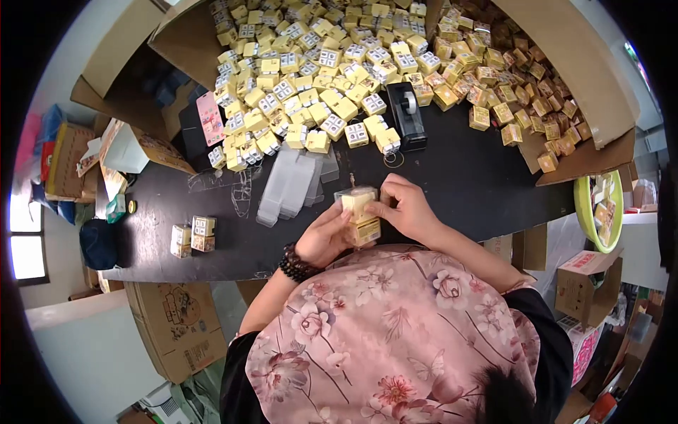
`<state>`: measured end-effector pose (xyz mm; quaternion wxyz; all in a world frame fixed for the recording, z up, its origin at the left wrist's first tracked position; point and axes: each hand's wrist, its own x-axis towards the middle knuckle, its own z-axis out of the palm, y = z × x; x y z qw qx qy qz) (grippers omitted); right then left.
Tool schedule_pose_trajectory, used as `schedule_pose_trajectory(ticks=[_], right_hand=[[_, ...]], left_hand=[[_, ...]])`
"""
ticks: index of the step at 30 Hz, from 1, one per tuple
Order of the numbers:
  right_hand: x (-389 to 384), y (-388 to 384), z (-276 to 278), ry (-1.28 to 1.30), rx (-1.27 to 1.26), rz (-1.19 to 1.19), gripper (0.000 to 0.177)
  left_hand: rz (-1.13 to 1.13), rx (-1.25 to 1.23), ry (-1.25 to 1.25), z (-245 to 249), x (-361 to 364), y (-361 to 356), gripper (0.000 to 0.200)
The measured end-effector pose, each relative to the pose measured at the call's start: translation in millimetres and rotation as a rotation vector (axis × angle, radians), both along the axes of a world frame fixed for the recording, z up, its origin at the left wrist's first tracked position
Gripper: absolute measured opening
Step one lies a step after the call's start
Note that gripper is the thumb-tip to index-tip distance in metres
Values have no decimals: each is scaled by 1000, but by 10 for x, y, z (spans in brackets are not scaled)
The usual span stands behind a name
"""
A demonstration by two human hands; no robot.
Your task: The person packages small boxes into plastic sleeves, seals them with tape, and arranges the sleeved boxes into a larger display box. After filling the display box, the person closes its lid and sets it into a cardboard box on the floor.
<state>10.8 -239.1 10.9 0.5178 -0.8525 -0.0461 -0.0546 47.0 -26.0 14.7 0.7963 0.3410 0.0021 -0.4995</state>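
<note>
Near the front edge of the black table, my left hand (326,237) is closed around a small yellow box in a clear plastic sleeve (361,206). A second yellow printed part shows just below it, between my hand and my body. My right hand (407,208) pinches the right side of the same box with thumb and curled fingers. Flat clear plastic sleeves (286,185) lie stacked to the left of my hands. Beyond them stands a black tape dispenser (407,116), with a thin ring on the table by its near end.
A large pile of yellow boxes (311,78) fills the back of the table, with smaller orange-brown boxes (537,106) at the right in an open carton (590,162). Two packed boxes (203,234) stand at the left. A green basket (580,212) is at the right edge.
</note>
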Motion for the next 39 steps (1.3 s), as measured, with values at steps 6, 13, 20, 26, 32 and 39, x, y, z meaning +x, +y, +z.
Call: schedule_pose_trajectory(ticks=[6, 13, 20, 26, 32, 39], right_hand=[[298, 59, -172, -204, -217, -57, 25], [342, 200, -255, -214, -222, -13, 18], [236, 229, -257, -120, -137, 38, 16], [139, 176, -288, 188, 120, 45, 17], [215, 525, -307, 497, 819, 204, 22], [70, 164, -133, 55, 238, 205, 19]], left_hand=[[577, 1793, -1339, -256, 193, 1491, 62], [678, 2259, -1480, -539, 574, 1999, 62], [394, 1438, -1343, -844, 1117, 882, 42], [800, 1183, -1004, -770, 608, 976, 13], [617, 973, -1203, -94, 24, 167, 56], [152, 1081, -1774, 18, 83, 122, 30]])
